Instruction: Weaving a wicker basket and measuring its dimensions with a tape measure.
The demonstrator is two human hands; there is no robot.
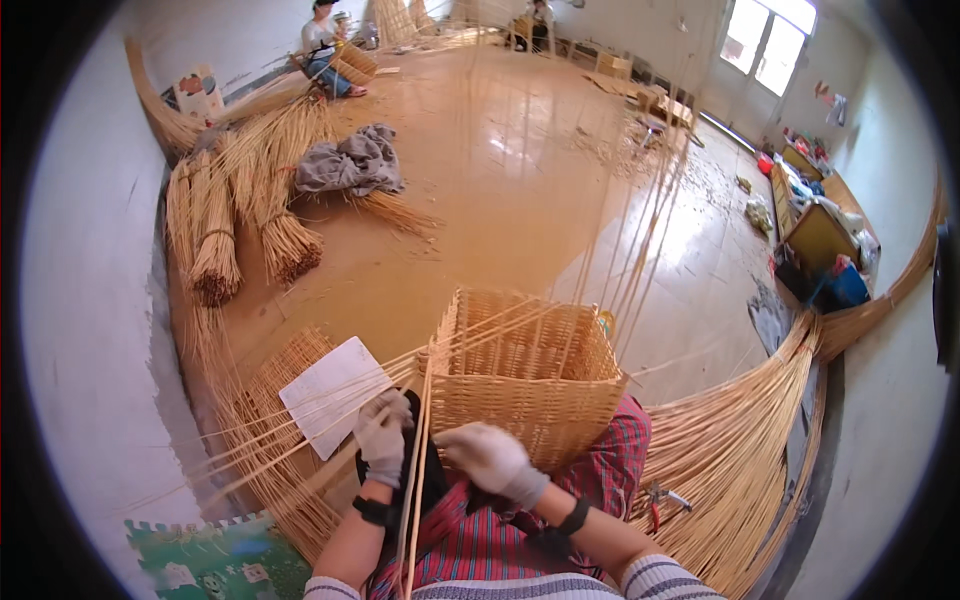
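Observation:
A half-woven wicker basket (510, 400) rests on its side against my lap, its square mouth facing up and away. Long uncut rods (300, 410) stick out from its left corner toward the left wall, and others rise from its far side. My left hand (382, 435), in a pale glove, is beside that corner with its fingers curled closed; what they pinch is hidden. Close to the basket's near left side is my gloved right hand (490, 455), smeared by motion. Two pale rods (418, 480) run down between my hands over dark cloth (425, 470).
Loose rods (740, 430) fan out at my right, with red-handled pliers (655, 508) on them. At left lie a white board (335, 395), a woven panel (285, 375) and tied rod bundles (213, 250). A person (325, 50) sits far left with a basket. Cluttered boxes (825, 235) line the right wall.

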